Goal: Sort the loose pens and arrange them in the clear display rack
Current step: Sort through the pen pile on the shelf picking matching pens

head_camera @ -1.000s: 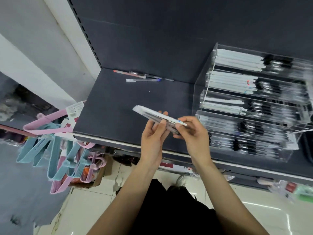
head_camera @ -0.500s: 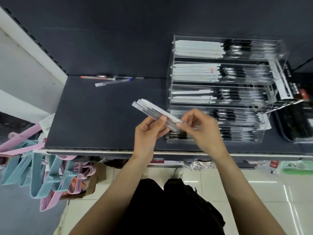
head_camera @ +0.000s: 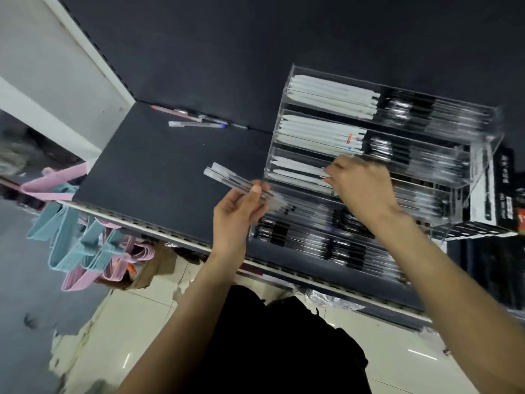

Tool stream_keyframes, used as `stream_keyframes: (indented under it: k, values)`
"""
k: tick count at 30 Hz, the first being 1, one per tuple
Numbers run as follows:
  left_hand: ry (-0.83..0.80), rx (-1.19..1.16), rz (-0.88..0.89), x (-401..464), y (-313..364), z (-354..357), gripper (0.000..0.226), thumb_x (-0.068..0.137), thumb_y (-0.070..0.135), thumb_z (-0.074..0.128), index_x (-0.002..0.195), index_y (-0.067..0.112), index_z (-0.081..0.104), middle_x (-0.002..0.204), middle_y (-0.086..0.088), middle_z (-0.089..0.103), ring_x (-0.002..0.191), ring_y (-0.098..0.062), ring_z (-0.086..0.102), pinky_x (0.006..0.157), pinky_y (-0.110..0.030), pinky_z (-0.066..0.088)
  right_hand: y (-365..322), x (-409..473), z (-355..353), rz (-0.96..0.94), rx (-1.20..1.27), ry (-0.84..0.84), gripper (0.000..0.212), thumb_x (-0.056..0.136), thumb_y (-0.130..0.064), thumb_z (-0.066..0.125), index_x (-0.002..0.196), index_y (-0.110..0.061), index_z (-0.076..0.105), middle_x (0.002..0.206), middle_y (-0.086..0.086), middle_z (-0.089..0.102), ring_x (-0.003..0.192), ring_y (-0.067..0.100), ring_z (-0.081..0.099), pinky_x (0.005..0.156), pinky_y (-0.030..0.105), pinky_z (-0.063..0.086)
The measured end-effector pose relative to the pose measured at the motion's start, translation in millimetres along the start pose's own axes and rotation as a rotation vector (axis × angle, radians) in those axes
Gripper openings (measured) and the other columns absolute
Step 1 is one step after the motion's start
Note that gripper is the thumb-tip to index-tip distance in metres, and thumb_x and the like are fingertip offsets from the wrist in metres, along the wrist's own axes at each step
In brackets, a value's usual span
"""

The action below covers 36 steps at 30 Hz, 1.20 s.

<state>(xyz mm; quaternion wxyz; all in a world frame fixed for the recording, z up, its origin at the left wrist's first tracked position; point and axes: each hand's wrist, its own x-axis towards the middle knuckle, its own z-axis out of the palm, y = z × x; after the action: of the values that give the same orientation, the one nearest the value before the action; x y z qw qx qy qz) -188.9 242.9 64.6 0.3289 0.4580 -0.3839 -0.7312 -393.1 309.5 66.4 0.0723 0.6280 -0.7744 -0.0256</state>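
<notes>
A clear tiered display rack (head_camera: 480, 143) stands on the dark shelf (head_camera: 159, 177), its rows filled with white-capped and black-trimmed pens. My left hand (head_camera: 237, 217) grips a small bundle of clear pens (head_camera: 227, 179), their capped ends pointing up and left, just left of the rack. My right hand (head_camera: 360, 186) reaches into the rack's third row, fingers curled and pinching a white-capped pen (head_camera: 301, 167) that lies there. Several loose pens (head_camera: 196, 120) lie at the back of the shelf, left of the rack.
Pink and blue hangers (head_camera: 82, 237) hang below the shelf's left front edge. A black and white box (head_camera: 494, 194) stands right of the rack. Torn cardboard (head_camera: 153, 268) lies on the tiled floor (head_camera: 136, 322). A white post (head_camera: 85, 52) borders the shelf on the left.
My right hand left the bundle and moved right and up into the rack's third row with a pen. My left hand keeps the bundle. The camera view tilted.
</notes>
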Motion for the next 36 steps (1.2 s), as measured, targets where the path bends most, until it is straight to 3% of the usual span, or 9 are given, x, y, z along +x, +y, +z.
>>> stream_keyframes:
  k: [4, 11, 16, 21, 25, 28, 30, 32, 36]
  values:
    - [0.025, 0.002, 0.004, -1.2, -0.6, 2.7, 0.012, 0.093, 0.012, 0.058, 0.099, 0.012, 0.068, 0.093, 0.001, 0.071, 0.088, -0.011, 0.067, 0.073, -0.017, 0.053, 2.2, 4.4, -1.5, -0.029, -0.091, -0.084, 0.027, 0.061, -0.013, 0.087, 0.079, -0.022, 0.068, 0.067, -0.007, 0.058, 0.052, 0.012, 0.059, 0.041, 0.016, 0.022]
    - [0.011, 0.001, 0.0, -3.4, -2.3, 7.0, 0.014, 0.092, 0.013, 0.059, 0.103, 0.013, 0.068, 0.097, -0.006, 0.069, 0.093, -0.016, 0.068, 0.079, -0.021, 0.054, -0.9, 8.0, -5.7, -0.107, -0.069, -0.085, 0.025, 0.063, 0.008, 0.074, 0.079, -0.012, 0.072, 0.076, 0.003, 0.063, 0.068, 0.022, 0.062, 0.047, 0.022, 0.031]
    - [-0.011, -0.015, -0.015, -3.3, -4.2, 13.3, 0.013, 0.091, 0.013, 0.06, 0.1, 0.013, 0.07, 0.093, -0.003, 0.068, 0.093, -0.018, 0.067, 0.076, -0.02, 0.054, -10.3, 7.0, -13.4, -0.06, -0.021, -0.138, 0.033, 0.083, 0.007, 0.051, 0.108, -0.01, 0.063, 0.105, 0.005, 0.059, 0.1, 0.022, 0.056, 0.058, 0.027, 0.036]
    - [-0.027, -0.031, -0.01, -0.6, -4.3, 21.3, 0.011, 0.091, 0.014, 0.06, 0.098, 0.013, 0.068, 0.091, 0.002, 0.071, 0.094, -0.019, 0.068, 0.079, -0.022, 0.055, -13.8, -0.6, -14.0, -0.001, 0.06, -0.003, 0.039, 0.076, 0.01, 0.058, 0.108, -0.012, 0.065, 0.097, 0.004, 0.066, 0.091, 0.023, 0.06, 0.058, 0.031, 0.046]
    - [-0.042, -0.023, -0.006, -0.1, -5.1, 24.6, 0.011, 0.092, 0.013, 0.06, 0.099, 0.01, 0.067, 0.095, 0.009, 0.073, 0.091, -0.014, 0.068, 0.08, -0.023, 0.055, -12.8, 2.5, -5.3, -0.007, 0.174, -0.031, 0.039, 0.088, 0.006, 0.048, 0.119, -0.013, 0.062, 0.112, 0.004, 0.063, 0.107, 0.024, 0.052, 0.075, 0.031, 0.046]
    - [-0.041, 0.002, 0.0, -2.7, -7.8, 22.5, 0.017, 0.091, 0.013, 0.061, 0.105, 0.005, 0.067, 0.097, 0.005, 0.072, 0.093, -0.015, 0.068, 0.08, -0.023, 0.055, -19.2, -9.3, -14.4, 0.061, 0.375, 0.164, 0.034, 0.086, 0.005, 0.056, 0.114, -0.012, 0.067, 0.106, 0.004, 0.067, 0.099, 0.024, 0.059, 0.075, 0.033, 0.052]
    - [-0.057, 0.01, 0.006, -6.6, -10.4, 20.6, 0.015, 0.091, 0.013, 0.061, 0.103, 0.009, 0.068, 0.098, -0.001, 0.071, 0.092, -0.017, 0.069, 0.078, -0.023, 0.054, -29.5, -24.3, -19.8, 0.111, 0.652, 0.241, 0.023, 0.091, -0.011, 0.059, 0.112, -0.016, 0.068, 0.101, -0.001, 0.068, 0.092, 0.017, 0.062, 0.076, 0.029, 0.052]
    - [-0.105, 0.045, 0.007, -11.7, -14.1, 20.8, 0.017, 0.092, 0.013, 0.059, 0.106, 0.009, 0.068, 0.097, -0.006, 0.07, 0.091, -0.016, 0.068, 0.077, -0.022, 0.054, -43.0, -36.5, -23.1, 0.137, 0.817, 0.132, 0.022, 0.089, -0.025, 0.063, 0.11, -0.021, 0.068, 0.099, -0.006, 0.069, 0.088, 0.011, 0.063, 0.076, 0.029, 0.053]
    - [-0.174, 0.078, -0.001, -21.3, -24.1, 20.6, 0.018, 0.091, 0.011, 0.058, 0.105, 0.011, 0.069, 0.099, -0.007, 0.071, 0.093, -0.016, 0.069, 0.077, -0.022, 0.054, -54.6, -53.7, -16.0, 0.212, 1.037, 0.074, 0.015, 0.082, -0.018, 0.072, 0.096, -0.02, 0.073, 0.084, -0.012, 0.069, 0.072, -0.001, 0.06, 0.068, 0.016, 0.049]
